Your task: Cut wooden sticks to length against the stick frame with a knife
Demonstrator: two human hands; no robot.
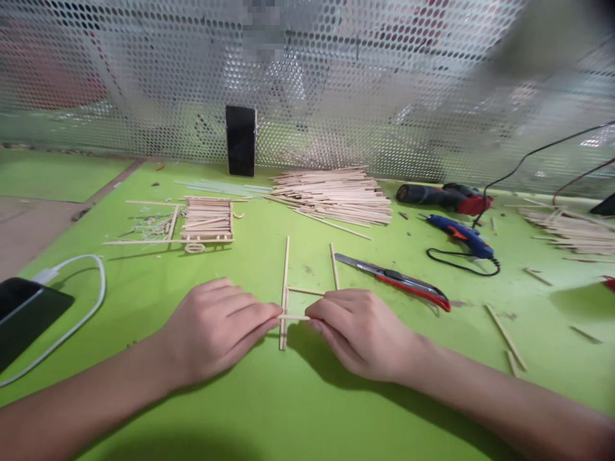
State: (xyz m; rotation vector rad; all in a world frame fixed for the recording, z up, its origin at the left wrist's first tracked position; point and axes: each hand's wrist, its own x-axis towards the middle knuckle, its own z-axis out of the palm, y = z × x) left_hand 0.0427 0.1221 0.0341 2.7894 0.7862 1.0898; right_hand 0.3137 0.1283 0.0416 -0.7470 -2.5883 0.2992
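Between my two hands a short wooden stick (294, 317) lies crosswise over a frame of thin wooden sticks (286, 269). My left hand (218, 326) pinches the stick's left end, fingers closed. At its right end my right hand (358, 326) is pinched shut too, hiding part of the frame. Two long sticks run away from me, joined by a crosspiece (305, 291). To the right of the frame lies a red and black utility knife (396, 280) with its blade out.
Behind the frame are a pile of wooden sticks (336, 195), a small stick-built cart (206, 221) and an upright phone (241, 141) against a perforated metal screen (158, 83). A blue glue gun (461, 235) and its cord sit right. A cabled dark device (29, 314) lies left.
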